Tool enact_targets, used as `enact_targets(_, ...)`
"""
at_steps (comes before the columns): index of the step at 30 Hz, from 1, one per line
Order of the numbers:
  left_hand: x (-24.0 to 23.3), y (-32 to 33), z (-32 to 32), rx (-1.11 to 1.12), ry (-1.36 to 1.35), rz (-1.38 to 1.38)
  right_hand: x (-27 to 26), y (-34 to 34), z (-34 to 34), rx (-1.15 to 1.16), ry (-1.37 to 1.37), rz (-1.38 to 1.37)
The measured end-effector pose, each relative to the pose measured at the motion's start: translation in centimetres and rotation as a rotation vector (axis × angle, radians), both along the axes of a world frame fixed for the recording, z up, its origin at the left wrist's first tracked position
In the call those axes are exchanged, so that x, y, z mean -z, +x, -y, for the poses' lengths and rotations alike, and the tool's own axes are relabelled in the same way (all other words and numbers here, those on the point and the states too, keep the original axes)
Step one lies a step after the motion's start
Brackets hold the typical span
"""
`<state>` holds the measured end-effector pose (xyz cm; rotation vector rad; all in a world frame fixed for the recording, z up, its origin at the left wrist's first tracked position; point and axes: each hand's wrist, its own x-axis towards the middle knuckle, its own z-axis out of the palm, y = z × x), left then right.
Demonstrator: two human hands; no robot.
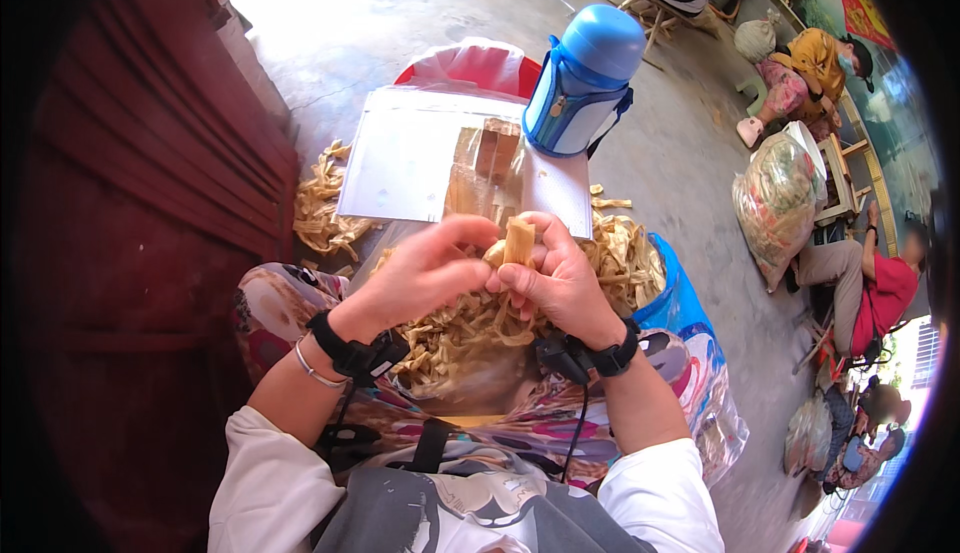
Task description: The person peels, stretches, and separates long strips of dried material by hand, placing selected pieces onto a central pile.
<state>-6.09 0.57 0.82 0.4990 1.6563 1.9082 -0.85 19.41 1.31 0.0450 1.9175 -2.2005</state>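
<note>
A short folded piece of tan dried plant strip (519, 241) stands upright between the thumb and fingers of my right hand (559, 271). My left hand (427, 264) is blurred and reaches to the same piece from the left; its fingers are bent beside it, and whether they grip it I cannot tell. Under both hands, a heap of loose tan strips (457, 350) lies in a clear plastic bag on my lap. Just beyond my hands is a white board (401, 155) with brown blocks (495, 151) under clear plastic.
A blue bottle in a carrying sleeve (581, 84) stands at the board's right end, by a red tub (472, 65). More strips (330, 208) lie left and in a blue bag (679, 290) at right. A dark red door (165, 178) is left. Several people sit at right beside stuffed plastic bags (776, 200).
</note>
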Motion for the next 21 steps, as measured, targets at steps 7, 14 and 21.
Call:
enact_targets(7,1.3,0.1,-0.4,-0.097,-0.243,-0.278,0.3,-0.5,-0.9,0.072,-0.24,0.093)
enact_targets(14,0.1,0.5,-0.7,-0.09,-0.12,-0.902,0.1,-0.9,-0.5,-0.171,-0.5,0.332)
enact_targets(21,1.4,0.4,-0.4,-0.14,-0.383,-0.798,2.1,-0.1,0.6,0.012,0.441,-0.409)
